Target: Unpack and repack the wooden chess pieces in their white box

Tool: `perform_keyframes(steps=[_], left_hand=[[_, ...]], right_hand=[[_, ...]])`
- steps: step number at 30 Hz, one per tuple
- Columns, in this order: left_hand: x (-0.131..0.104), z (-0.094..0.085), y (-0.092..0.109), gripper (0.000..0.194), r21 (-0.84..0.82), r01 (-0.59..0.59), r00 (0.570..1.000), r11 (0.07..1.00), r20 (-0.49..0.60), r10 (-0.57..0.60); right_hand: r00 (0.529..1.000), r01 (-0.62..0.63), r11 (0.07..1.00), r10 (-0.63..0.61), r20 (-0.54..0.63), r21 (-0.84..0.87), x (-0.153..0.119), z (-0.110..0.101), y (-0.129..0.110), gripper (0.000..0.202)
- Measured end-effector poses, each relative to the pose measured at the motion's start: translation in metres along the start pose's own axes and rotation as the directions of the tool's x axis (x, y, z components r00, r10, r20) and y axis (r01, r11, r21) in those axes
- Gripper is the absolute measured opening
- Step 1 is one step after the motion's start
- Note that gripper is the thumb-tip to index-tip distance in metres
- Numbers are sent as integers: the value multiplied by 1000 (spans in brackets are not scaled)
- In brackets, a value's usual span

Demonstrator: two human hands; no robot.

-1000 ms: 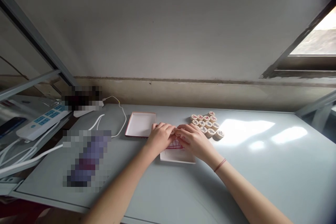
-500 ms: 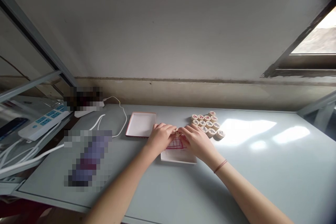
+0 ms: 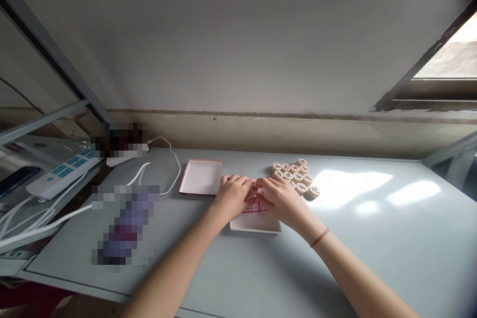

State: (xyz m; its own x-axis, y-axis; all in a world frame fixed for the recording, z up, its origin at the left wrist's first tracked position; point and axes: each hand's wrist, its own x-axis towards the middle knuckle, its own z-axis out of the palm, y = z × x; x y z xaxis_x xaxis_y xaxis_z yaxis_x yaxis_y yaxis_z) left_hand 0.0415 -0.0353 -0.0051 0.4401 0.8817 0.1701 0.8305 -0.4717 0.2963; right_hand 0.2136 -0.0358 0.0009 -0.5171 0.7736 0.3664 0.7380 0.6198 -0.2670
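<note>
My left hand (image 3: 234, 194) and my right hand (image 3: 278, 196) meet over a shallow white box (image 3: 255, 224). Between their fingertips is a round wooden piece (image 3: 255, 189), partly hidden; the fingers of both hands are curled against it. Inside the box, under the hands, lies something with red lines (image 3: 253, 207), mostly covered. To the right of my right hand, stacks of round wooden pieces with red and black characters (image 3: 298, 176) stand close together on the table. A second shallow box with a white inside and red edge (image 3: 202, 177) lies left of my left hand.
The grey table (image 3: 372, 248) reaches the wall at the back. At left are a blurred purple object (image 3: 128, 226), white cables, a power strip (image 3: 67, 169) and a phone (image 3: 17, 180). Metal frame posts stand at both sides.
Both hands have shifted slightly right, with their fingers now closer around the wooden piece. My right hand covers a little more of the nearest stacked pieces.
</note>
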Motion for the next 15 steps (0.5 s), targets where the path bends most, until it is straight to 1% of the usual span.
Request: perform_keyframes(steps=[2, 3, 4, 5, 6, 7, 8, 9, 10, 12, 14, 15], left_hand=[[1, 1, 1, 29, -1, -10, 1000, 1000, 25, 10], [1, 1, 1, 30, 2, -12, 999, 1000, 35, 12], [1, 1, 1, 31, 5, -12, 999, 1000, 39, 12], [2, 1, 1, 33, 8, -13, 999, 1000, 39, 13], [2, 1, 1, 34, 8, -15, 999, 1000, 36, 15], [2, 1, 1, 36, 7, -17, 999, 1000, 31, 17], [2, 1, 1, 36, 7, -21, 999, 1000, 28, 21], [2, 1, 0, 34, 8, -25, 999, 1000, 27, 25], [2, 1, 0, 32, 11, -28, 999, 1000, 28, 28], [2, 2, -1, 27, 17, -33, 999, 999, 28, 33], [2, 3, -1, 24, 21, -37, 999, 999, 23, 36], [2, 3, -2, 24, 22, -39, 999, 999, 21, 38]], right_hand=[[998, -36, 997, 40, -51, 66, 2, -11, 8, 11], [993, -76, 991, 85, -83, 106, 4, -18, 15, 13], [983, -130, 981, 146, -114, 143, 6, -25, 24, 14], [963, -200, 962, 229, -144, 187, 7, -32, 35, 16], [931, -275, 932, 320, -178, 234, 9, -39, 48, 16], [888, -353, 901, 408, -213, 251, 11, -45, 62, 16], [836, -441, 865, 493, -242, 239, 12, -50, 75, 17], [792, -527, 825, 563, -236, 203, 14, -53, 88, 19], [762, -594, 791, 612, -212, 148, 16, -55, 99, 19], [743, -660, 751, 658, -123, 27, 20, -55, 116, 22], [732, -680, 728, 680, -38, -82, 24, -49, 126, 25], [719, -690, 713, 695, -4, -125, 27, -46, 129, 28]])
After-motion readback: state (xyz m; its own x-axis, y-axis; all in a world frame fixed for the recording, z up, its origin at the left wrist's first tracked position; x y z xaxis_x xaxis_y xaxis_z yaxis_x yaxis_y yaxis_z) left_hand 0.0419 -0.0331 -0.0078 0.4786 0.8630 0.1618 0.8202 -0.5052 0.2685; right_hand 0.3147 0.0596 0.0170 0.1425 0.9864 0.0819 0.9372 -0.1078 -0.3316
